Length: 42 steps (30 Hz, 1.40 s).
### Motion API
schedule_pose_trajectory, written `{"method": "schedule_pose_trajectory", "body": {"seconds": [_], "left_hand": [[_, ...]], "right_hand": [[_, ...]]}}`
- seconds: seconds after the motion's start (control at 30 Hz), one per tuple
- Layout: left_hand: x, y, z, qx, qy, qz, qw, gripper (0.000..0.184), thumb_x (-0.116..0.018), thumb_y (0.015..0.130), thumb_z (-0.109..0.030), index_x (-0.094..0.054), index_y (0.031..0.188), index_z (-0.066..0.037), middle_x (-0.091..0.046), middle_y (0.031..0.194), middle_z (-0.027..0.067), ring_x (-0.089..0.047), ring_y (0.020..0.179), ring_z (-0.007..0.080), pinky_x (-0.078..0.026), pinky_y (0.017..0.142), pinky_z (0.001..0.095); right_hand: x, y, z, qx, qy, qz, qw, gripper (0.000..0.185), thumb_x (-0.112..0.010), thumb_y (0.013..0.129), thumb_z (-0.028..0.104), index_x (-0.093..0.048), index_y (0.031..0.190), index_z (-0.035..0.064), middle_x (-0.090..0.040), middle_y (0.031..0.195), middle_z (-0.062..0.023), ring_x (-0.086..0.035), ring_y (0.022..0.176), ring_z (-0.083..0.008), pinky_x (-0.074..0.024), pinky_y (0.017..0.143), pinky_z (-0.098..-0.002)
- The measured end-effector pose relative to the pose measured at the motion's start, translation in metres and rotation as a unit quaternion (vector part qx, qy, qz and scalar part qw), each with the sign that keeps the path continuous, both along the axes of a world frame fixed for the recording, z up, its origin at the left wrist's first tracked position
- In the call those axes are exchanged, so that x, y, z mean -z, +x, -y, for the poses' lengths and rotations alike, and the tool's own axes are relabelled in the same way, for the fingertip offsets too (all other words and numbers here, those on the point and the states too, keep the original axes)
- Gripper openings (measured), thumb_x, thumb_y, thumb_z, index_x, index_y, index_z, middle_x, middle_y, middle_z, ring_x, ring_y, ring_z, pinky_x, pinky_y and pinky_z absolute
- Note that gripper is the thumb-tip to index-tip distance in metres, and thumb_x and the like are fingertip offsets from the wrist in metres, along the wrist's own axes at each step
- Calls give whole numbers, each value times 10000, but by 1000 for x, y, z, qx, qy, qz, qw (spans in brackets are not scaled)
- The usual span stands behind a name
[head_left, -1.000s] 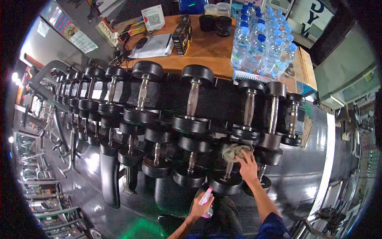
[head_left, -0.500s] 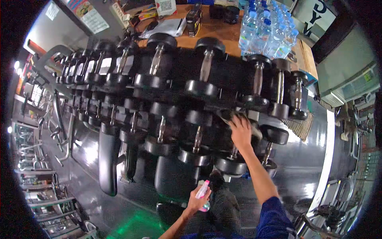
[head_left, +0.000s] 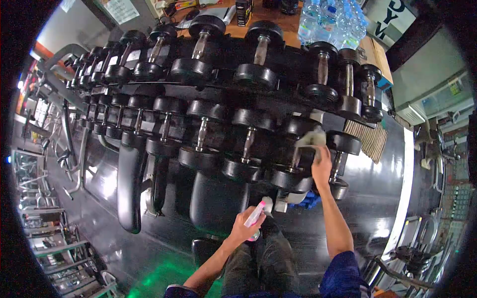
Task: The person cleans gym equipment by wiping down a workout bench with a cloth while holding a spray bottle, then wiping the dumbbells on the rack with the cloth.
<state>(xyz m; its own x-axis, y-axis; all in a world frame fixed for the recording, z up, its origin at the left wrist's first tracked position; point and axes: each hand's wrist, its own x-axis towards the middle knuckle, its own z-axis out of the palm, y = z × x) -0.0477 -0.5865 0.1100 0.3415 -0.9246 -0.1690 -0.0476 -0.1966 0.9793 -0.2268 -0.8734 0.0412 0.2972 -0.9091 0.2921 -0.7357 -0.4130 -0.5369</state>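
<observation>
Right fingers [head_left: 324, 152] on cloth [head_left: 313, 139] at a dumbbell [head_left: 288, 179], dark glossy gym floor [head_left: 380, 198] below.

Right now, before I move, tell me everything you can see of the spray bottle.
The spray bottle has a white and pink upper part, plastic by its look, and a see-through lower part with a pinkish tint. The left hand grips it, covering part of it. In the picture it leans, its pink top toward the upper right. It shows below the lower row of dumbbells. How much liquid it holds, I can't tell.
</observation>
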Motion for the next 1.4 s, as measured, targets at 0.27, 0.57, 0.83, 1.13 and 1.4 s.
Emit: {"method": "schedule_pose_trajectory", "body": {"seconds": [0.27,0.57,0.83,1.13,1.4], "left_hand": [[-1,-18,-27,-16,123,-98,987,203,-684,891,-135,-622,1020,9,-651,752,57,-630,604,97,-508,548,271],[12,-28,-57,-17,158,-76,984,159,-668,912,-150,-602,995,-32,-626,788,11,-604,617,77,-509,557,250],[8,-31,-43,-11,176,-90,980,189,-678,904,-140,-609,1029,-16,-649,833,27,-630,636,89,-513,566,251],[-1,-33,-33,-32,150,-88,984,173,-685,892,-126,-628,1006,-10,-642,719,46,-626,590,98,-507,545,270],[1,-27,-37,-43,210,-83,973,178,-684,897,-133,-615,1009,-12,-644,750,52,-636,611,105,-517,552,275]], "right_hand": [[104,0,46,182,505,661,525,276,-409,1010,231,-603,1142,85,-683,1048,-69,-647,979,-256,-531,856,-397],[87,16,85,270,511,706,410,230,-373,901,124,-580,803,100,-613,761,-29,-562,649,-178,-454,597,-306],[-41,43,-5,27,398,752,525,294,-473,997,180,-561,1258,77,-618,1235,-62,-589,1129,-203,-468,983,-349],[41,89,-30,189,590,681,390,260,-481,978,252,-621,1152,119,-666,1105,-30,-622,1022,-200,-510,891,-387],[110,136,43,220,521,729,386,240,-425,993,200,-627,1001,71,-672,982,-66,-650,886,-252,-547,837,-424]]}}
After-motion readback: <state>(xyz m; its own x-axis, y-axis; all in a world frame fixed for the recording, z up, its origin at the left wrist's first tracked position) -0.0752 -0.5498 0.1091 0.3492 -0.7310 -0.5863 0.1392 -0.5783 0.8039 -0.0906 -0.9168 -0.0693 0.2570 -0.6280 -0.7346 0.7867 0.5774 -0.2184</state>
